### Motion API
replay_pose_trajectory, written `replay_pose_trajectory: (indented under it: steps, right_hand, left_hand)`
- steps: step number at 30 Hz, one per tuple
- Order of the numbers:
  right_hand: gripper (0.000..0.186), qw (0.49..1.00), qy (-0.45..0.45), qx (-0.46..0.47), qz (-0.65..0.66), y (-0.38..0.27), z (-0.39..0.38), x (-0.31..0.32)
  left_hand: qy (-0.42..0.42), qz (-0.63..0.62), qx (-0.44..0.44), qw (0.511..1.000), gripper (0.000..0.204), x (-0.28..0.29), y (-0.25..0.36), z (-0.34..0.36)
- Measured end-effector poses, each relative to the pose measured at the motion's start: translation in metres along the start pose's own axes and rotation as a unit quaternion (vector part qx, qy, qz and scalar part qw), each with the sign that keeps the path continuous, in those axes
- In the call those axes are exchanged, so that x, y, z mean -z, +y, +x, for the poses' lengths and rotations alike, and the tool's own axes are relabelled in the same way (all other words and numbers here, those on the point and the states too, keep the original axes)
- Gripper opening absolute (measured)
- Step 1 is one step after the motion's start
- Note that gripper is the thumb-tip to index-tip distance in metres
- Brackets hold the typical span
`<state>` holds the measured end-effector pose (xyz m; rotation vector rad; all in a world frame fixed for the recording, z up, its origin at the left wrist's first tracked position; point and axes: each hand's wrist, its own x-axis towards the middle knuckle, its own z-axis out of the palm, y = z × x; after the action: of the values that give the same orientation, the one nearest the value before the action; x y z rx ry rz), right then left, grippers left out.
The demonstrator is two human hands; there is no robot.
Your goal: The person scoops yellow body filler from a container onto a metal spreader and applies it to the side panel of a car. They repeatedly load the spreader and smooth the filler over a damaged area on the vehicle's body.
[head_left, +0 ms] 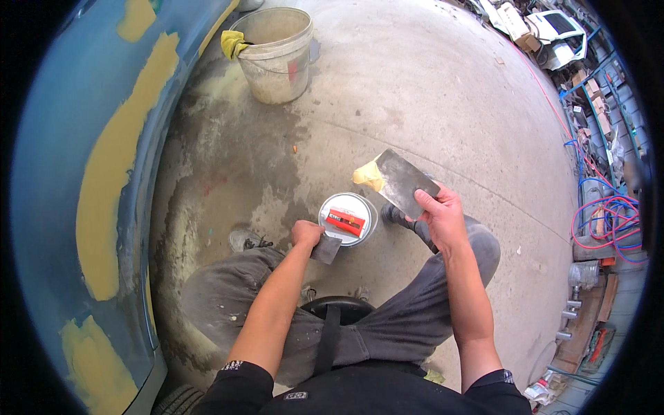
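Black shirt (363,394) up close, grey plate (407,178) in hand: keep it level

So nearest is the shirt, then the grey trousers (408,301), knees spread around a bit of black stool (339,306). Past those, the left hand (307,234) is closed tight around the top of a small dark spreader (326,250). Gap's only as wide as the tool, I reckon, though the thumb is hard to make out. The blade hangs at the near-left rim of the white lid (354,203) on the can, where a red packet (346,221) sits mid-lid. Can't tell if blade and rim touch.

Right hand (443,216) has a narrow pinch on the plate: thumb on top by the near-right corner, the fingers' hold underneath hidden. The yellow paste (371,176) is heaped on the opposite short edge, bulging a little past it.

My take: looks like a paste-working step, so keep the plate flat, scrape that overhang back toward the middle before it drops, fold with the spreader at a low angle, and keep the thumb clear of the paste.

Further off, a grubby bucket (277,72) stands on the concrete floor (449,111), yellow cloth (234,45) over its left rim
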<state>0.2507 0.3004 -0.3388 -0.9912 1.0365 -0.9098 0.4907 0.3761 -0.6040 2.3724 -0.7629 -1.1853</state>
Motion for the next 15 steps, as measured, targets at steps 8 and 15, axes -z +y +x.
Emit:
replay_pose_trajectory:
  steps: [8, 15]
  right_hand:
    - [0.019, 0.996, -0.033, 0.041, -0.077, -0.021, -0.006, -0.001]
    - [0.025, 0.969, -0.107, 0.14, -0.176, -0.07, -0.012, 0.002]
  left_hand:
    - [-0.001, -0.057, 0.077, 0.995, 0.05, 0.019, -0.011, 0.014]
    - [-0.241, -0.389, -0.016, 0.889, 0.029, 0.119, 0.047, -0.022]
